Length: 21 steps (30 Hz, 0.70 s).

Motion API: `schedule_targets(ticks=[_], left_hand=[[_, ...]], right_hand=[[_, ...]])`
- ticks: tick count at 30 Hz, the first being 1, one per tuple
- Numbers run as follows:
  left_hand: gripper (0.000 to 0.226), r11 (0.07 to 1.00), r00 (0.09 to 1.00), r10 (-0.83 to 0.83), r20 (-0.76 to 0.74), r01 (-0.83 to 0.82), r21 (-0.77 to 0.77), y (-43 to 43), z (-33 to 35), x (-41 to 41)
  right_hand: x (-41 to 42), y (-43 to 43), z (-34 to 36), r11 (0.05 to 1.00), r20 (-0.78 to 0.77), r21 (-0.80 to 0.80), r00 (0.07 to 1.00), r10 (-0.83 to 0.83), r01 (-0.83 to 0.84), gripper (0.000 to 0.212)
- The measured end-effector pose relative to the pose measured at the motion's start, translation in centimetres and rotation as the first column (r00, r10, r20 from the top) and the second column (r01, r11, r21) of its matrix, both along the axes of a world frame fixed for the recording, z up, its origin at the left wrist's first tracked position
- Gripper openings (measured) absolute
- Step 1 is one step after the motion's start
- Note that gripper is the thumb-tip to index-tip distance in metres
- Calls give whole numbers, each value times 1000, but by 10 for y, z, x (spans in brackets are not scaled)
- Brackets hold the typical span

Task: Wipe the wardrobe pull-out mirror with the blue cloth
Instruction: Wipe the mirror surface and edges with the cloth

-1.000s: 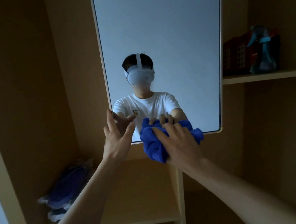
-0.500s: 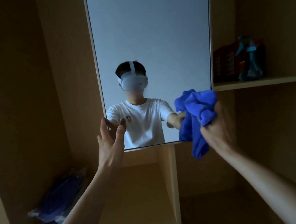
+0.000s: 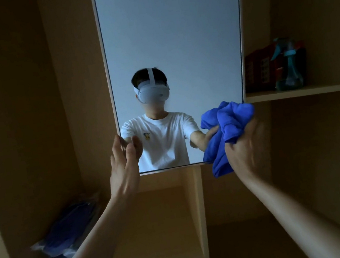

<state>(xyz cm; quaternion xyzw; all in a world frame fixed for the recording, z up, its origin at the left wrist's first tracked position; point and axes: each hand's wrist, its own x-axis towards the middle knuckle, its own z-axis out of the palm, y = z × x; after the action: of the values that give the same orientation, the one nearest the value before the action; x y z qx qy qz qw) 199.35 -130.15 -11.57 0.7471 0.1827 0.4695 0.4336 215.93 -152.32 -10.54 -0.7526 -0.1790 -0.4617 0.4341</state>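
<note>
Since the earlier frame the blue cloth has swept from the mirror's bottom centre to its lower right corner, right hand clamped around it. Left hand, fingers apart, braces the lower left edge, probably steadying the panel.

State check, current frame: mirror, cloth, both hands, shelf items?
mirror: upright, facing the camera.
blue cloth: bunched, against the mirror's lower right corner.
right hand: shut on the blue cloth.
left hand: open, empty, at the mirror's lower left edge.
spray bottle: upright on the right shelf.
bagged bundle: lying on the lower left shelf.
</note>
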Motion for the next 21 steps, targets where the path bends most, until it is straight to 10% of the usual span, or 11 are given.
schedule_targets(ticks=[11,21], left_hand=[[53,994,996,-78,45,81,-69,11,2,-11],[93,881,949,-266,171,311,-357,22,4,-17]], right_hand=[[-77,114,-6,982,50,-163,993,108,-99,54],[-130,173,-2,912,12,-363,978,209,-191,61]])
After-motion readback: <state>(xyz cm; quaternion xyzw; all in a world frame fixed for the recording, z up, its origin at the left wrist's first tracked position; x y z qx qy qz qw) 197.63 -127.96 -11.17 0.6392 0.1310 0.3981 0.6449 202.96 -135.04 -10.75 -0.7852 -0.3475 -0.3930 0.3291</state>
